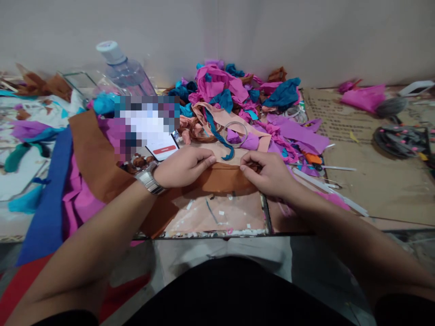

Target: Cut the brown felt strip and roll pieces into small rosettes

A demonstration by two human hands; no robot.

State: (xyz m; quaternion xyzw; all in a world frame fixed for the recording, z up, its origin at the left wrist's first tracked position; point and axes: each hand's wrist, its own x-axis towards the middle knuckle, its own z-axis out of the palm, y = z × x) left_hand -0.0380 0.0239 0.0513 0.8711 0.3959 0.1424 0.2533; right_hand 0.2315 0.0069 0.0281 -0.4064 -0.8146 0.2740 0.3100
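Observation:
A long strip of brown crepe paper [222, 179] stretches between my two hands, low over the table's front part. Its upper edge looks folded over. My left hand [185, 166], with a metal watch at the wrist, pinches that edge between thumb and forefinger. At the strip's other end my right hand [268, 172] is closed on the same edge, its fingertips curled in. Just beyond the strip lie a twisted teal paper cord [217, 133] and a clear tape ring [235, 134]. A lit phone [161, 142] leans behind my left hand.
Crumpled pink, teal and purple paper [220, 86] is heaped against the wall. A clear bottle with a white cap [127, 72] stands at back left. Cardboard [350, 181] covers the right side, with a dark round object with pink dots [396, 140] on it. Blue paper [50, 194] hangs over the front edge.

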